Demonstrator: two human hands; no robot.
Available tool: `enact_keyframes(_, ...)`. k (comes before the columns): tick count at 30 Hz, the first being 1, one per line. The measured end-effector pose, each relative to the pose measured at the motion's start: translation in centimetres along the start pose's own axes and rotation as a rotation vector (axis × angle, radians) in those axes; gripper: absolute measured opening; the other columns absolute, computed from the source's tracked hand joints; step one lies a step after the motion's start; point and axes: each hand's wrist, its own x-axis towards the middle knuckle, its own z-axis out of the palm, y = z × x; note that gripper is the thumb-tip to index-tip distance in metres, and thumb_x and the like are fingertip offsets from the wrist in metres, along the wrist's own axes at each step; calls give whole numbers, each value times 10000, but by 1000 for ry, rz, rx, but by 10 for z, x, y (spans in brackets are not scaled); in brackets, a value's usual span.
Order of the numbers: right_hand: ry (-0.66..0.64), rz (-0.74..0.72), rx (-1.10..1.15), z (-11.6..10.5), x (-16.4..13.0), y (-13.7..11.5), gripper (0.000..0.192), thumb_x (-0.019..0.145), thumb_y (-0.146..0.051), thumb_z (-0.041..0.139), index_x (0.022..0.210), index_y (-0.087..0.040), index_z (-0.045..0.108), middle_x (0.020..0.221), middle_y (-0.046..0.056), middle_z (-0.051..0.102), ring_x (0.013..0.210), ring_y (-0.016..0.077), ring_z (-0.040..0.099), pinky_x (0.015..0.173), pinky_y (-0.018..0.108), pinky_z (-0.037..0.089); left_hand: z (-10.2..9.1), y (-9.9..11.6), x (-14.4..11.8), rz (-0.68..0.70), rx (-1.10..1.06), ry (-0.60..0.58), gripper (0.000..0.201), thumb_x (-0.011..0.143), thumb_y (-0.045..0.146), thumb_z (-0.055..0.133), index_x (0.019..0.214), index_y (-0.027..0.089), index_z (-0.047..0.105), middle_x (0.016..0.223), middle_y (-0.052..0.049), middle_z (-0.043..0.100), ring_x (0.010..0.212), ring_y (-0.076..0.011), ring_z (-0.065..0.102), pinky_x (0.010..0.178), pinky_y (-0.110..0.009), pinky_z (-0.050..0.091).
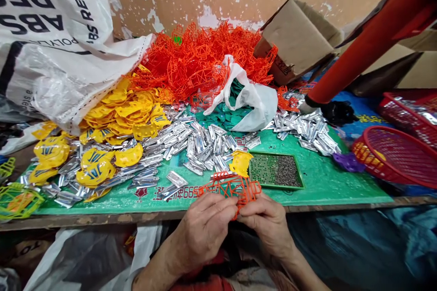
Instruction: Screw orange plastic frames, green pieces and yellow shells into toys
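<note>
My left hand (201, 229) and my right hand (268, 227) both grip an orange plastic lattice frame (234, 188) at the near edge of the table. A yellow plastic piece (241, 162) sticks up just behind the frame, touching it. Right behind it lies a small green tray (276, 170) of tiny dark parts. Silver plastic pieces (201, 143) lie strewn across the green mat (327, 182).
A heap of orange frames (201, 57) and a pile of yellow pieces (123, 111) fill the back left. A white sack (51, 32), a white bag of green parts (254, 100), a cardboard box (297, 36) and red baskets (396, 154) surround them. A red-sleeved arm (368, 41) reaches in from the right.
</note>
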Motion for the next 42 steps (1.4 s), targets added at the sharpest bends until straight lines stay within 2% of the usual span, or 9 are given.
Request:
enact_keyframes(17, 25, -47, -33, 1, 2, 1, 154, 739, -171, 768, 771, -321, 751, 834, -14, 674, 748, 134, 625, 700, 255, 529, 1, 1, 4, 38, 70, -8, 308, 871, 38, 459, 1147, 139, 549, 1004, -111, 730, 866, -203, 641, 759, -348, 572)
enact_keyframes(20, 19, -159, -257, 1, 0, -1, 209, 795, -146, 708, 916, -314, 738, 849, 7, 657, 762, 139, 620, 687, 254, 524, -1, 1, 6, 16, 101, -13, 269, 883, 56, 455, 1117, 135, 562, 961, -109, 730, 847, -204, 640, 751, -353, 566)
enact_keyframes(23, 48, -359, -729, 3, -5, -3, 335, 843, -110, 625, 1137, -260, 683, 760, 29, 570, 678, 129, 549, 588, 235, 473, -3, 2, 10, 11, 141, -49, 238, 903, 73, 426, 1084, 122, 572, 913, -104, 722, 815, -208, 629, 727, -360, 559)
enact_keyframes(25, 116, -483, -991, 5, -8, -5, 321, 841, -100, 618, 1134, -212, 685, 702, 23, 497, 628, 126, 474, 536, 234, 420, -3, 2, 12, 8, 156, -84, 230, 914, 84, 405, 1063, 112, 578, 916, -108, 716, 805, -213, 623, 709, -363, 553)
enact_keyframes(27, 138, -572, -1088, 5, -7, -8, 270, 836, -80, 607, 1071, -179, 696, 774, 56, 525, 702, 146, 481, 586, 255, 431, -1, 3, 12, 2, 167, -108, 232, 922, 92, 385, 1034, 111, 587, 916, -110, 710, 808, -218, 618, 702, -366, 546)
enact_keyframes(30, 9, -553, -1036, 3, -1, -14, 211, 843, -44, 567, 992, -150, 674, 948, 105, 590, 846, 182, 501, 707, 312, 457, 5, 2, 10, -19, 180, -120, 240, 924, 86, 366, 987, 130, 594, 848, -91, 693, 770, -200, 601, 683, -350, 527)
enact_keyframes(33, -134, -466, -963, 0, 6, -17, 153, 856, -52, 566, 932, -160, 642, 897, 72, 620, 814, 176, 487, 692, 324, 435, 6, 1, 5, -10, 198, -57, 195, 905, 62, 421, 997, 124, 581, 862, -79, 694, 802, -190, 590, 742, -349, 511)
enact_keyframes(37, -100, -473, -931, -3, 8, -13, 166, 845, -29, 577, 927, -163, 629, 868, 58, 619, 795, 168, 472, 676, 323, 408, -8, -1, -6, 62, 400, 94, 285, 808, 74, 635, 1073, 162, 579, 1087, -83, 710, 1157, -259, 501, 1008, -456, 384)
enact_keyframes(42, -56, -503, -867, -2, 3, -4, 209, 830, 2, 581, 962, -154, 625, 901, 64, 598, 813, 159, 475, 685, 310, 419, -19, -2, -16, -89, 517, 153, 229, 755, 141, 727, 950, 199, 624, 1106, -89, 702, 1184, -323, 435, 969, -521, 371)
